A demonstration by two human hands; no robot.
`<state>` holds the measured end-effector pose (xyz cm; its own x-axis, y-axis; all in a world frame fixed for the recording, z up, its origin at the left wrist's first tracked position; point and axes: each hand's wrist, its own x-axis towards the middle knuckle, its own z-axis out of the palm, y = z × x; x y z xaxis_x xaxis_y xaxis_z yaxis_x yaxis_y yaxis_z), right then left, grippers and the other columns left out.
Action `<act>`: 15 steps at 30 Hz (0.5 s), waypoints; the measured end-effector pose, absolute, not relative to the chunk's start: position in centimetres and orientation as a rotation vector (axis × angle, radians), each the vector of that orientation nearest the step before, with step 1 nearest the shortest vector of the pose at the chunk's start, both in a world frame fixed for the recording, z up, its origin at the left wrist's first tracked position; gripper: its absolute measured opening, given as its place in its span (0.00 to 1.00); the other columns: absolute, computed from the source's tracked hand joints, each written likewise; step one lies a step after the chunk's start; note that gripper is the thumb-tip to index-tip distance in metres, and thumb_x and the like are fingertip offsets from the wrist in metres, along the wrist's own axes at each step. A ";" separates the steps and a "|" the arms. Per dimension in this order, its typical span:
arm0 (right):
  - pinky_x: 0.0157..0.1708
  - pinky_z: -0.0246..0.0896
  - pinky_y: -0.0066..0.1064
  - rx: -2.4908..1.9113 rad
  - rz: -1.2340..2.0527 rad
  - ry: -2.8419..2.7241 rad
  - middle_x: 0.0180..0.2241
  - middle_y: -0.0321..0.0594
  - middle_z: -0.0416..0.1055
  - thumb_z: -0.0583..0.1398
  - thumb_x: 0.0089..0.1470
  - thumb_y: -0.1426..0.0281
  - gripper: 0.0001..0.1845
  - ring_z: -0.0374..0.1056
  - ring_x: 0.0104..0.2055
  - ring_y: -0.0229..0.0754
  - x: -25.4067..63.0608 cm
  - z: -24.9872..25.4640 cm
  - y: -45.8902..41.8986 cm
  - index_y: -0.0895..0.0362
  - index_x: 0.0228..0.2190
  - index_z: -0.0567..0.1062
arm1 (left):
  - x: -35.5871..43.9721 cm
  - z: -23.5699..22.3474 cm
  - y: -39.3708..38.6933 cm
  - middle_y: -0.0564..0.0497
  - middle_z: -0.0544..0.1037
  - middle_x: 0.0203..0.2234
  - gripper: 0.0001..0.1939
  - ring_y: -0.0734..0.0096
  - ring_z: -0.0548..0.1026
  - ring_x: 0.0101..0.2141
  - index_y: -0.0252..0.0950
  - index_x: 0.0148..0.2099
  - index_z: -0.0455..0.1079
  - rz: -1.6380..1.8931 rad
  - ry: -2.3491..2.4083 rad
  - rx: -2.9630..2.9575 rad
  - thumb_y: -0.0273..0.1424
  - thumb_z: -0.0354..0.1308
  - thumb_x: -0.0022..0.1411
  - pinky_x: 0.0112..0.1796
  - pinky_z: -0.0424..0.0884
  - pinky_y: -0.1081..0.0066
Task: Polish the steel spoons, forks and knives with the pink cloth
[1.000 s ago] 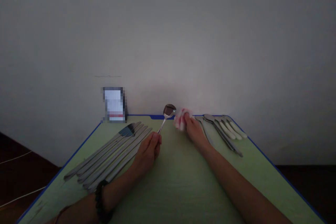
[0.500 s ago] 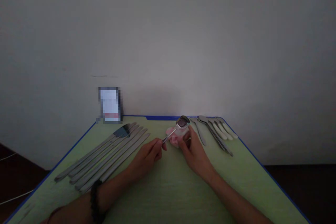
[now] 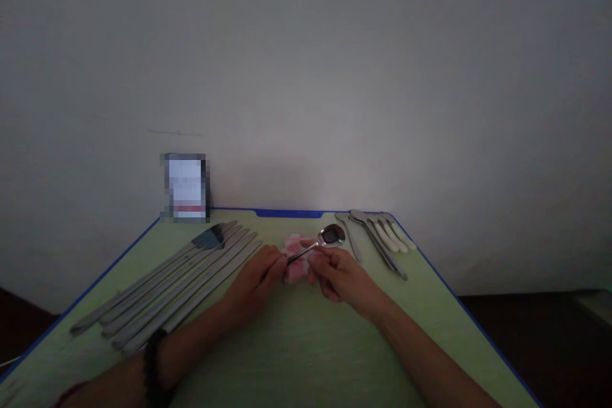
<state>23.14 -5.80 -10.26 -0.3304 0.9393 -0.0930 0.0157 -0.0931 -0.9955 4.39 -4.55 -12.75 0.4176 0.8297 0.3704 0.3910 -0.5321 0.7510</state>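
Note:
My left hand (image 3: 264,274) grips the handle end of a shiny metal spoon (image 3: 331,235), whose bowl points to the right and away from me. A pink and white cloth (image 3: 297,266) hangs around and below the handle. My right hand (image 3: 338,273) pinches this cloth at the handle, just short of the bowl. Both hands are closed, above the middle of the green table (image 3: 287,344). A fork (image 3: 352,236) lies just beyond the spoon's bowl, to its right.
Several table knives (image 3: 186,290) lie side by side on the left. Spoons (image 3: 380,243) and several white-handled pieces of cutlery (image 3: 388,234) lie at the right back. A blurred upright screen (image 3: 187,188) stands at the back left, before the wall (image 3: 306,76).
My right hand has moved from the spoon's bowl down to its handle with the cloth. The bowl now sits lower and the handle is less steep. The view has shifted slightly right.

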 end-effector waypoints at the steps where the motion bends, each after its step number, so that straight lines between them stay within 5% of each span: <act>1: 0.09 0.37 0.21 -1.100 1.489 -1.391 0.20 0.29 0.66 0.58 0.50 0.56 0.24 0.49 0.10 0.25 23.0 -10.3 -5.7 0.59 0.43 0.72 | 4.4 -12.7 -4.5 0.53 0.64 0.24 0.17 0.69 0.64 0.29 0.37 0.26 0.60 0.989 1.007 2.134 0.34 0.40 0.66 0.34 0.61 0.71; 5: 0.10 0.35 0.22 -1.087 1.418 -1.299 0.22 0.31 0.66 0.57 0.51 0.55 0.20 0.49 0.11 0.25 22.2 -10.6 -5.7 0.60 0.35 0.74 | 4.5 -12.6 -4.6 0.52 0.65 0.25 0.17 0.69 0.64 0.31 0.36 0.27 0.63 0.937 0.963 2.197 0.34 0.41 0.66 0.34 0.62 0.71; 11: 0.12 0.37 0.22 -1.145 1.348 -1.176 0.11 0.25 0.52 0.59 0.49 0.54 0.18 0.44 0.12 0.28 21.3 -11.2 -5.8 0.58 0.27 0.72 | 4.5 -12.8 -4.7 0.49 0.69 0.29 0.16 0.67 0.65 0.33 0.36 0.31 0.68 0.914 0.939 2.220 0.34 0.43 0.66 0.38 0.64 0.68; 15: 0.14 0.43 0.24 -1.218 0.946 -1.234 0.18 0.30 0.62 0.56 0.51 0.54 0.18 0.50 0.14 0.29 22.9 -9.7 -5.1 0.57 0.28 0.70 | 4.4 -12.8 -4.9 0.48 0.69 0.32 0.16 0.66 0.67 0.36 0.36 0.33 0.69 0.881 0.904 2.243 0.34 0.42 0.66 0.40 0.65 0.67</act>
<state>22.94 -5.06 -9.70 0.1362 0.9772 0.1627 0.0970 0.1503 -0.9839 4.37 -4.91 -12.79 0.5565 0.7483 0.3610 0.3798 -0.6156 0.6905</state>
